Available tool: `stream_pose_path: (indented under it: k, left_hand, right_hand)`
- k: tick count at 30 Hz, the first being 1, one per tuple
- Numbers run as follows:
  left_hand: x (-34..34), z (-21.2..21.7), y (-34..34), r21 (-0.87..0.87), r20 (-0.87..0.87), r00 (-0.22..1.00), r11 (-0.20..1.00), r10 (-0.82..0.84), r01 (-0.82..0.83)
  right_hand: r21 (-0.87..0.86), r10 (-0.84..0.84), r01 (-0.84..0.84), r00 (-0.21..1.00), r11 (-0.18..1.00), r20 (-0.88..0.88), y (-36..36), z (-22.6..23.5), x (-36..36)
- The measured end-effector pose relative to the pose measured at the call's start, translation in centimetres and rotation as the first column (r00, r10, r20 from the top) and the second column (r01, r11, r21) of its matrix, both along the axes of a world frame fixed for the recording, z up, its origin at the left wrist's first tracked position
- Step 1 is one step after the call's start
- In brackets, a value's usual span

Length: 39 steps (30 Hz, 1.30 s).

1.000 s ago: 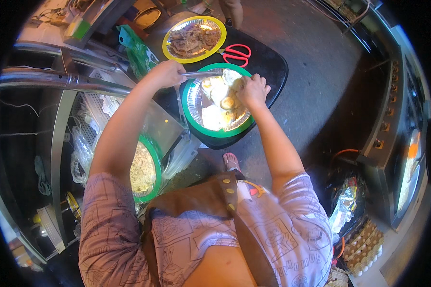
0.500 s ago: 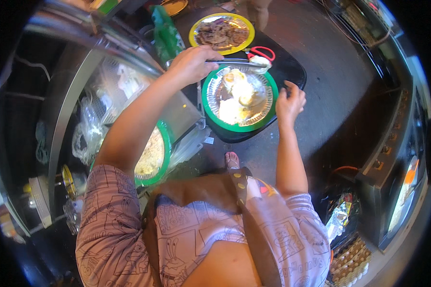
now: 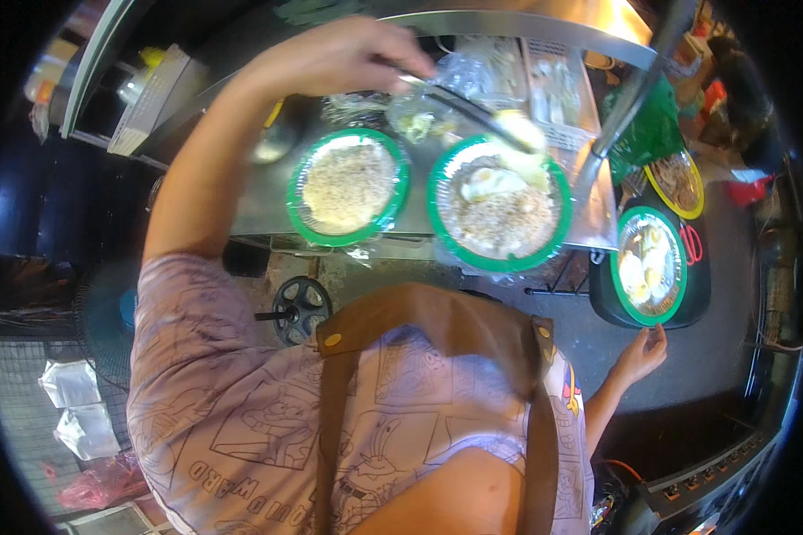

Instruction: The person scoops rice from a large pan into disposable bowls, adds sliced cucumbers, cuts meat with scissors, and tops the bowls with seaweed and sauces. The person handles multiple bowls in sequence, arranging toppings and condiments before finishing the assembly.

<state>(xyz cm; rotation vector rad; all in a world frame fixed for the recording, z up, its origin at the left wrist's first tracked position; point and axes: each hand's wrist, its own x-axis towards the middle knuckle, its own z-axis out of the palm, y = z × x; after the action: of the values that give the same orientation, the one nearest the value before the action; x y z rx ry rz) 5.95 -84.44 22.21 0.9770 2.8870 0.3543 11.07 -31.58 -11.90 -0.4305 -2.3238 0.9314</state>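
My left hand (image 3: 352,55) is closed round a pair of tongs (image 3: 473,109). Near the tips of the tongs is a blurred fried egg (image 3: 521,132), above the far rim of a green plate (image 3: 439,223) lined with clear plastic. Rice (image 3: 500,223) fills that plate, with another fried egg (image 3: 491,183) on top. To its left stands a second green plate (image 3: 296,209) of rice (image 3: 348,183). My right hand (image 3: 638,358) is empty, fingers apart, just below a green plate (image 3: 629,303) holding fried eggs (image 3: 656,263); whether it touches the rim I cannot tell.
The rice plates stand on a metal counter (image 3: 268,192), with plastic bags (image 3: 473,76) and a white basket (image 3: 562,67) behind. A slanting metal post (image 3: 633,102) rises at its right. On a black stool (image 3: 608,299) are red-handled scissors (image 3: 691,245) and a yellow-rimmed plate of meat (image 3: 674,178).
The view has turned left to the counter. My left hand has carried the tongs and egg from the egg plate to the rice plate. My right hand stays by the egg plate.
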Motion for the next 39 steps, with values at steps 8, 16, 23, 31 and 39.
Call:
stream_pose_path:
  k: [8, 16, 23, 31, 39]
  left_hand:
    - [11.1, -1.3, -17.6, -0.370, 0.016, 0.952, 0.886, 0.307, -0.280]
    - [8.2, -8.4, -21.8, -0.545, -0.031, 0.977, 0.816, 0.209, -0.192]
    - [13.5, -9.3, -24.6, -0.268, -0.266, 0.884, 0.852, 0.383, -0.450]
    - [24.5, -22.9, -25.4, 0.588, 0.324, 0.511, 0.253, 0.796, -0.768]
    - [30.6, -24.0, -24.6, 0.701, 0.315, 0.424, 0.093, 0.849, -0.707]
  right_hand:
    - [-0.049, 0.303, -0.311, 0.944, 0.949, -0.131, -16.9, 4.6, 2.0]
    - [0.073, 0.485, -0.487, 0.873, 0.870, 0.052, -24.8, 6.6, 6.5]
    - [0.112, 0.792, -0.787, 0.611, 0.607, 0.003, -37.5, 11.1, 3.8]
    - [0.327, 0.923, -0.945, 0.140, 0.016, 0.359, -61.3, 7.7, -6.1]
    - [0.304, 0.876, -0.878, -0.221, -0.370, 0.428, -64.4, 4.5, -4.7]
